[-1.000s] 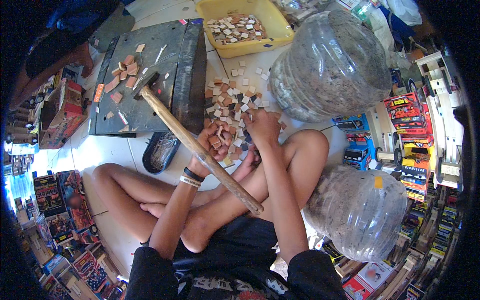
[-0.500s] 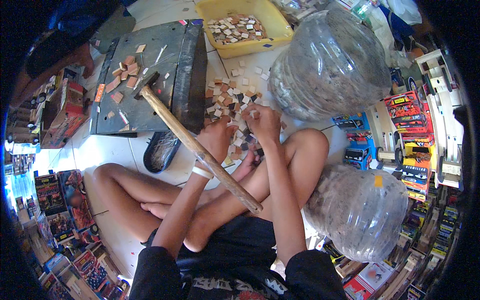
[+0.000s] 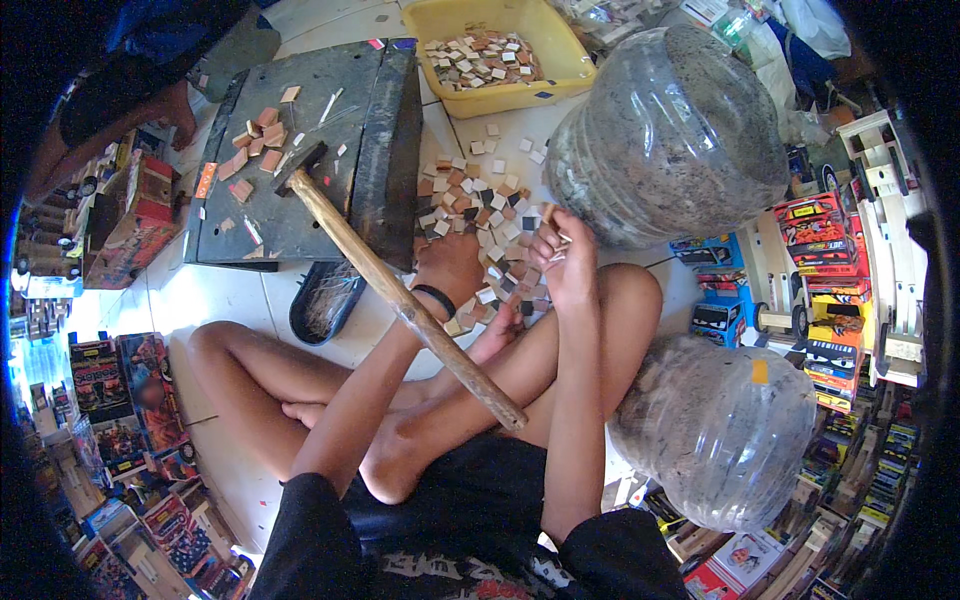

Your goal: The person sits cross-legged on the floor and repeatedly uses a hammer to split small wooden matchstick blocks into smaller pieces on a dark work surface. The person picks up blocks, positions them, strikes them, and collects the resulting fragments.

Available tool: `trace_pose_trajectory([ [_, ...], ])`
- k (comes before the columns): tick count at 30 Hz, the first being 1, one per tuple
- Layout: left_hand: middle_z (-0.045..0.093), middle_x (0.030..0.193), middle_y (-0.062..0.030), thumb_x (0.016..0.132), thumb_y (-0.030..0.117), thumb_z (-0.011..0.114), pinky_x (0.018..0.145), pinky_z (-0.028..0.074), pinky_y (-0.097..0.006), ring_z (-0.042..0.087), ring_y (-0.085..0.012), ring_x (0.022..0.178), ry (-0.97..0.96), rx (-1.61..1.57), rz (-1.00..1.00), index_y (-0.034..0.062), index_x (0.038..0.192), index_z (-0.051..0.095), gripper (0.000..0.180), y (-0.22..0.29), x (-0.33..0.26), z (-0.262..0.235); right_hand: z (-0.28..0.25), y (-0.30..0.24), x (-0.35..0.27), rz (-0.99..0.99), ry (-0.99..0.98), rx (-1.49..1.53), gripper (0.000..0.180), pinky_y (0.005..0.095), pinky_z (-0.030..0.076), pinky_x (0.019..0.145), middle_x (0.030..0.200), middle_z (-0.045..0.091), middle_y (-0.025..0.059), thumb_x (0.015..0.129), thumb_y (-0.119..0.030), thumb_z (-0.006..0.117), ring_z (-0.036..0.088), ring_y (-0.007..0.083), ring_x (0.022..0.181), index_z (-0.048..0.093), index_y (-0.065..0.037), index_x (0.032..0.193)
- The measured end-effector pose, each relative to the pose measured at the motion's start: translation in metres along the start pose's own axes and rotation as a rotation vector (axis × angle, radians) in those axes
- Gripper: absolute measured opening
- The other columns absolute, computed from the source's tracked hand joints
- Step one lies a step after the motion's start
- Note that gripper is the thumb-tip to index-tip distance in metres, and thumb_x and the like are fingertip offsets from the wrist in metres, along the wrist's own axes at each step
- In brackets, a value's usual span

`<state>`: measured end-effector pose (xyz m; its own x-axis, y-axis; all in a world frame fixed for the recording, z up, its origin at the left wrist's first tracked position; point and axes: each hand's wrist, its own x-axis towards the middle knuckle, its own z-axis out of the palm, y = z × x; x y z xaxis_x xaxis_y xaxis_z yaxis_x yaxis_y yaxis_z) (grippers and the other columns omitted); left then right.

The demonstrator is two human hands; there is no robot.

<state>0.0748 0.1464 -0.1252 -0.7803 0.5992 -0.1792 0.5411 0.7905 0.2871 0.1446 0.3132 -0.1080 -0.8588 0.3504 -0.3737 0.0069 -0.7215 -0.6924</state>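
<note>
Two hands had just moved apart: half a second before, they were close together over the heap of little squares point(image 3: 485, 213). Now the right hand point(image 3: 570, 257) was off to the right, its fingers curled round a few squares, while the left hand point(image 3: 448, 268) was down at the near left side of the heap. Its fingers were hidden, so nobody could tell if they held anything. It looked like squares were being picked up by hand. Most lay loose ahead of and between the hands. A hammer point(image 3: 385, 275) crossed over the left forearm. Far right of the right hand, a red toy truck point(image 3: 822, 240) had bright printed labels, and pale letters showed on the black shirt point(image 3: 460, 565) behind both hands.
</note>
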Motion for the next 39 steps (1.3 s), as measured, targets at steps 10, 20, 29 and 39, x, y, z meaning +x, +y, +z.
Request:
trace_pose_trajectory([
  [10, 0.075, 0.085, -0.0153, 0.101, 0.02, 0.06, 0.069, 0.056, -0.043, 0.074, -0.0284, 0.079, 0.149, -0.768, 0.016, 0.0014, 0.103, 0.065, 0.02, -0.013, -0.001, -0.02, -0.006, -0.027, -0.009, 0.11, -0.274, 0.43, 0.038, 0.0214, 0.03, 0.04, 0.068, 0.043, -0.0001, 0.108, -0.036, 0.051, 0.042, 0.0078, 0.055, 0.047, -0.012, 0.078],
  [20, 0.062, 0.073, -0.0028, 0.109, 0.027, 0.054, 0.051, 0.037, -0.031, 0.047, -0.0098, 0.06, -0.169, -0.912, -0.002, 0.0014, 0.092, 0.069, 0.034, -0.043, -0.091, 0.003, -0.001, -0.022, -0.013, -0.155, -0.201, -1.439, 0.036, 0.0446, 0.055, 0.065, 0.075, 0.072, 0.018, 0.099, -0.033, 0.064, 0.071, 0.031, 0.064, 0.074, 0.0, 0.09],
  [29, 0.071, 0.091, -0.0127, 0.103, 0.038, 0.056, 0.083, 0.055, -0.041, 0.072, -0.0286, 0.085, -0.064, -0.536, 0.418, 0.007, 0.108, 0.074, 0.036, -0.028, -0.095, -0.01, -0.003, -0.011, -0.02, 0.039, -0.501, -1.926, 0.029, 0.0525, 0.056, 0.082, 0.094, 0.074, 0.0226, 0.096, -0.029, 0.063, 0.072, 0.0414, 0.087, 0.076, -0.003, 0.097],
  [39, 0.073, 0.1, -0.0201, 0.09, 0.085, 0.041, 0.078, 0.06, -0.047, 0.075, -0.0335, 0.09, 0.001, -0.215, 0.342, 0.0036, 0.13, 0.064, 0.094, -0.012, -0.067, -0.001, -0.01, -0.012, -0.013, -0.107, -0.142, -1.619, 0.016, 0.0469, 0.055, 0.086, 0.096, 0.076, 0.0176, 0.095, -0.014, 0.062, 0.072, 0.0398, 0.093, 0.075, -0.008, 0.102],
])
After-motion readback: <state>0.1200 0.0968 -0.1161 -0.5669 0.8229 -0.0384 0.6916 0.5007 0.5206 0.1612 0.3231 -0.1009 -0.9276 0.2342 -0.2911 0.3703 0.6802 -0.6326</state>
